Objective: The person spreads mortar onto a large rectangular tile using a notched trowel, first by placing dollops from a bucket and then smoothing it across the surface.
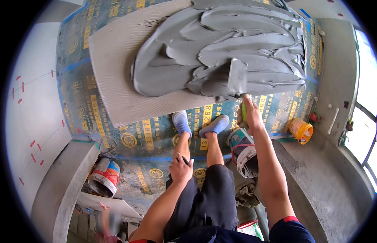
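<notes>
My right hand (250, 115) is wrapped round the green handle of a trowel (238, 77). The flat metal blade sits on the near edge of a thick, wavy layer of grey mortar (237, 44). That mortar covers the middle and right of a large tile (113, 77) with a fine ribbed surface; its left end and near strip are bare. My left hand (181, 169) lies on my left knee, holding nothing that I can see, its fingers spread over the leg. A small dark patch beside the thumb is too unclear to name.
A bucket (242, 152) with a red handle stands beside my right forearm. A yellow bucket (301, 130) is farther right, and a dirty paint bucket (104, 176) is at left. Low concrete ledges (65, 182) flank me. Behind, at lower left, another person's hand (103, 206) touches a board.
</notes>
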Available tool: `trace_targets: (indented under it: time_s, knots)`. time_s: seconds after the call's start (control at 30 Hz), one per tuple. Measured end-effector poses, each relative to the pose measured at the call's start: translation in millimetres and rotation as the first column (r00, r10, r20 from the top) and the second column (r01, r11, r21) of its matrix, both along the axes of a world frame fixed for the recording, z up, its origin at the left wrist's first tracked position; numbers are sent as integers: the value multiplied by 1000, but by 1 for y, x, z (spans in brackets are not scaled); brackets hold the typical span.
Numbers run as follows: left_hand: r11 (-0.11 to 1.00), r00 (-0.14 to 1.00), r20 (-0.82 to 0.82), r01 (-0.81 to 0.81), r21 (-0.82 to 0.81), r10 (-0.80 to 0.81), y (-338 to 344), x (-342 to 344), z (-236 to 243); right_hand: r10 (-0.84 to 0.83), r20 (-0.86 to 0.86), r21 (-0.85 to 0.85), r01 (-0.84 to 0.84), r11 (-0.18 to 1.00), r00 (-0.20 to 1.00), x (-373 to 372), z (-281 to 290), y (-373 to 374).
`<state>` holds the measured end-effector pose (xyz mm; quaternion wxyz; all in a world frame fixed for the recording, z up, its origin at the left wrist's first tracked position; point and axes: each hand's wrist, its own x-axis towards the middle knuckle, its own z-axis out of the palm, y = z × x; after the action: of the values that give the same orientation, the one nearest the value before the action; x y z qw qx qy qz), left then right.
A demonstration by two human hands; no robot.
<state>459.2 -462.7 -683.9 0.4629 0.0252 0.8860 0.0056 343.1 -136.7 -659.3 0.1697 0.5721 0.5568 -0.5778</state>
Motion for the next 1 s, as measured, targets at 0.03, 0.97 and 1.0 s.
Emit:
trace_targets:
  time_s: [0.03,0.97,1.0]
  knots:
    - [1000,1000,11,5,-11,-5,2,-4,1,-86,-19,-168,82,982,996,-17,2,-12]
    - [975,978,-16,-204,84,206,-25,-3,4,866,457,197,-927,-320,-202,-174,-5,-48]
    - [975,978,-33,-200,93,204,-23,-5,3,834,516,257,-892,-371,-198,-196,-3,-23]
